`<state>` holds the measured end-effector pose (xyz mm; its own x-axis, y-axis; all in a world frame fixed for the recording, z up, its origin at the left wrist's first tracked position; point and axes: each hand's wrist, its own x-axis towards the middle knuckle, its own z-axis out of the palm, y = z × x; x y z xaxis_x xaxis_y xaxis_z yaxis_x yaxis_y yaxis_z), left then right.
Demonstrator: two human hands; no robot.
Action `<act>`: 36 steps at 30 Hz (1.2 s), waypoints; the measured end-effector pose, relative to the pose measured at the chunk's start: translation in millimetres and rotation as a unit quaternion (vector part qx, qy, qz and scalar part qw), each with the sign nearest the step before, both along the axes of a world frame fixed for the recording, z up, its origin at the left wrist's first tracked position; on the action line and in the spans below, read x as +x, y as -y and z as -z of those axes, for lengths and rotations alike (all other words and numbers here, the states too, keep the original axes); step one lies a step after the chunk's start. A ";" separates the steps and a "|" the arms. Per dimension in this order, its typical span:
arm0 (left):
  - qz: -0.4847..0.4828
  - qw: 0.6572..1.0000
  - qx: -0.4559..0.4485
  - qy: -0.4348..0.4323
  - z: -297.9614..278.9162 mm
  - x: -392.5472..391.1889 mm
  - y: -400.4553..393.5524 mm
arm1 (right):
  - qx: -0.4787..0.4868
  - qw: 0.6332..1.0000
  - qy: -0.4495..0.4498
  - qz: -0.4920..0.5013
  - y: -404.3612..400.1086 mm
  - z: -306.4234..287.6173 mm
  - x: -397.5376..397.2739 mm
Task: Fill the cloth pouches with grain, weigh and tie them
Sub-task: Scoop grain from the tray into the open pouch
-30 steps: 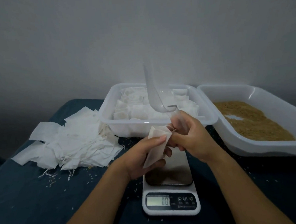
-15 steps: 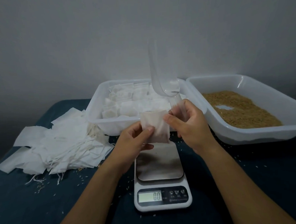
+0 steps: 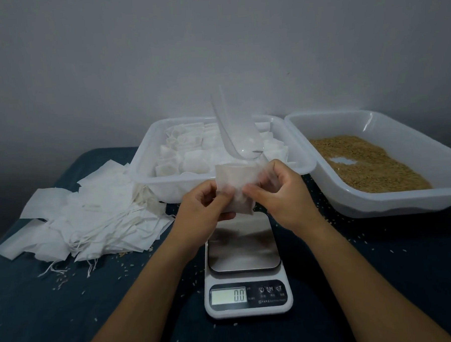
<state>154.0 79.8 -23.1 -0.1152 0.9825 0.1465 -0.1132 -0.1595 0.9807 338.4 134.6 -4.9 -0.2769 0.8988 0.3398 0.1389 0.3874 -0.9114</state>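
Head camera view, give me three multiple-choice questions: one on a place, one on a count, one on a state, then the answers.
1. Where does the brown grain lie?
A. in the white plastic tub on the right
B. on the scale's platform
C. in the middle tub

2. How many white plastic tubs stand on the dark blue table?
A. one
B. two
C. four

3. What does the white digital kitchen scale's display read?
A. 0.0
B. 25.0
C. blank

Answers:
A: the brown grain covers the floor of the white plastic tub on the right.
B: that tub and the middle tub of white cloth pouches are the only two on the dark blue table.
A: the white digital kitchen scale shows 0.0, its platform bare.
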 end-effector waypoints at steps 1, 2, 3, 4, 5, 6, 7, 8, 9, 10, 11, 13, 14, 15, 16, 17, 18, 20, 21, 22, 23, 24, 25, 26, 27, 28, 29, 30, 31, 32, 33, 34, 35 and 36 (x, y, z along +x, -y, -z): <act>0.026 1.000 0.001 0.005 -0.2 -0.8 0.8 | 0.004 1.000 0.001 0.004 -0.4 -0.2 0.4; 0.052 0.999 0.005 0.000 0.1 -1.4 1.6 | 0.008 1.000 0.000 0.004 -0.5 -0.2 1.0; 0.072 0.997 0.009 -0.013 1.1 -1.5 2.3 | 0.011 1.000 -0.002 0.001 -0.4 -0.2 1.6; 0.081 0.996 0.013 -0.032 2.0 -0.7 2.5 | 0.010 1.000 -0.004 -0.005 0.4 -0.5 2.6; 0.079 0.995 0.016 -0.055 3.1 0.2 2.2 | 0.008 1.000 -0.003 -0.012 1.1 -1.1 3.2; 0.069 0.994 0.017 -0.079 4.0 1.0 1.6 | 0.003 1.000 0.000 -0.019 1.8 -2.1 3.6; 0.057 0.993 0.020 -0.100 4.8 1.2 0.9 | -0.002 1.000 0.005 -0.025 2.5 -3.2 3.7; 0.043 0.992 0.027 -0.119 5.1 0.7 0.6 | -0.006 1.000 0.009 -0.028 2.9 -4.9 3.8; 0.026 0.990 0.035 -0.136 5.6 -0.4 0.0 | -0.006 1.000 0.015 -0.024 2.8 -7.1 4.4; 0.005 0.987 0.043 -0.155 6.2 -2.0 -0.2 | 0.000 1.000 0.021 -0.013 2.8 -10.5 5.3; -0.020 0.983 0.053 -0.177 7.4 -3.8 -1.3 | 0.011 0.999 0.029 0.006 2.1 -15.6 7.3; -0.066 0.968 0.080 -0.226 11.3 -6.8 -4.3 | 0.034 0.996 0.052 0.056 -1.8 -30.4 14.9; -0.082 0.962 0.093 -0.245 13.0 -7.7 -5.5 | 0.044 0.993 0.071 0.087 -5.7 -38.7 21.8; -0.094 0.955 0.102 -0.260 13.9 -8.3 -6.0 | 0.056 0.986 0.098 0.124 -11.2 -47.2 30.5; -0.103 0.950 0.108 -0.274 14.2 -8.6 -6.2 | 0.069 0.976 0.131 0.161 -18.2 -55.2 41.9; -0.111 0.944 0.111 -0.289 14.3 -9.0 -6.1 | 0.080 0.964 0.164 0.195 -27.5 -62.6 55.2; -0.115 0.940 0.110 -0.302 14.5 -9.2 -5.9 | 0.086 0.950 0.201 0.224 -38.8 -69.3 71.1; -0.118 0.937 0.106 -0.313 15.3 -8.8 -5.8 | 0.063 0.903 0.323 0.277 -66.1 -82.2 107.4; -0.117 0.938 0.105 -0.310 15.7 -8.1 -5.8 | 0.025 0.866 0.402 0.297 -81.2 -88.1 126.3; -0.115 0.939 0.105 -0.308 15.8 -7.4 -5.8 | -0.023 0.823 0.478 0.307 -94.5 -92.6 142.8; -0.113 0.938 0.107 -0.309 15.7 -6.4 -5.6 | -0.065 0.782 0.540 0.306 -104.7 -95.0 156.3; -0.112 0.937 0.109 -0.312 15.2 -5.6 -5.5 | -0.096 0.747 0.585 0.301 -113.0 -95.1 166.7; -0.111 0.936 0.110 -0.314 14.9 -5.0 -4.9 | -0.114 0.724 0.614 0.295 -118.7 -93.2 173.6; -0.110 0.937 0.110 -0.313 14.5 -4.7 -4.5 | -0.120 0.711 0.629 0.289 -122.8 -90.3 177.0; -0.110 0.938 0.110 -0.310 14.3 -4.9 -4.5 | -0.121 0.708 0.635 0.285 -126.5 -86.9 177.5; -0.111 0.938 0.109 -0.308 14.6 -4.9 -4.5 | -0.120 0.708 0.636 0.283 -129.2 -83.3 175.9; -0.112 0.938 0.108 -0.309 14.7 -5.0 -4.7 | -0.120 0.711 0.634 0.280 -131.2 -79.9 172.2; -0.113 0.938 0.107 -0.311 14.9 -5.0 -4.7 | -0.119 0.712 0.635 0.274 -133.2 -76.5 167.2; -0.111 0.937 0.107 -0.313 15.1 -5.1 -4.8 | -0.118 0.714 0.637 0.266 -135.5 -73.4 161.4; -0.108 0.937 0.108 -0.313 15.1 -5.2 -4.6 | -0.119 0.718 0.636 0.258 -138.0 -70.3 155.0; -0.104 0.938 0.109 -0.312 15.0 -5.1 -4.2 | -0.122 0.727 0.626 0.255 -140.8 -66.9 148.3; -0.100 0.939 0.110 -0.312 14.9 -5.4 -3.8 | -0.129 0.738 0.611 0.255 -143.6 -64.1 142.4; -0.098 0.939 0.109 -0.312 15.0 -5.0 -3.5 | -0.139 0.748 0.596 0.259 -145.6 -61.4 137.8; -0.100 0.939 0.108 -0.312 15.0 -5.4 -3.4 | -0.149 0.755 0.583 0.262 -146.9 -59.7 133.3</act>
